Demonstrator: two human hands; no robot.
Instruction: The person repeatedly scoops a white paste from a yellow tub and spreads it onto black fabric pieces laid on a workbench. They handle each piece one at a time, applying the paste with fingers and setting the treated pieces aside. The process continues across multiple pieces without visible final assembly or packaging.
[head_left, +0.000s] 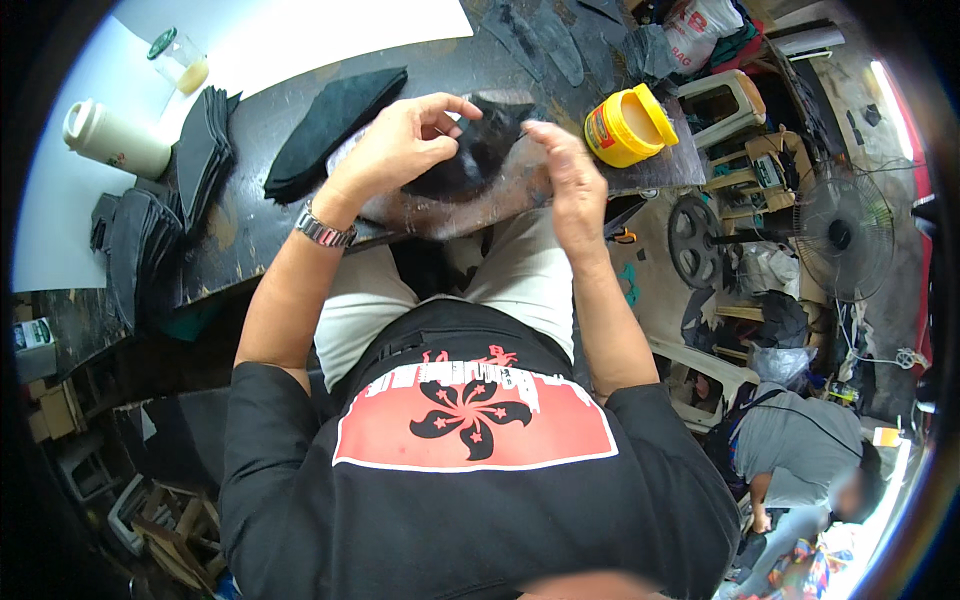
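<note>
A glossy black leather piece (pixel 478 155) lies on a brown work board (pixel 440 212) at the table's near edge. My left hand (pixel 412 140) is over its left side, thumb and index finger apart, index tip at the far edge. At the piece's right corner is my right hand (pixel 572 185), slightly blurred, its fingers closed together at the leather edge. To the left of the board lies a stack of black, pointed leather pieces (pixel 335 130). An uncapped yellow jar (pixel 622 130) stands to the right, a pale substance inside and its yellow lid (pixel 655 115) tilted against it.
More black cut pieces (pixel 205 150) are stacked at the left, near a cream tumbler (pixel 115 138) and a glass jar (pixel 180 62). Dark flat pieces (pixel 540 40) lie at the back. On the right are a fan (pixel 840 232), stools (pixel 725 108) and a bent-over person (pixel 800 445).
</note>
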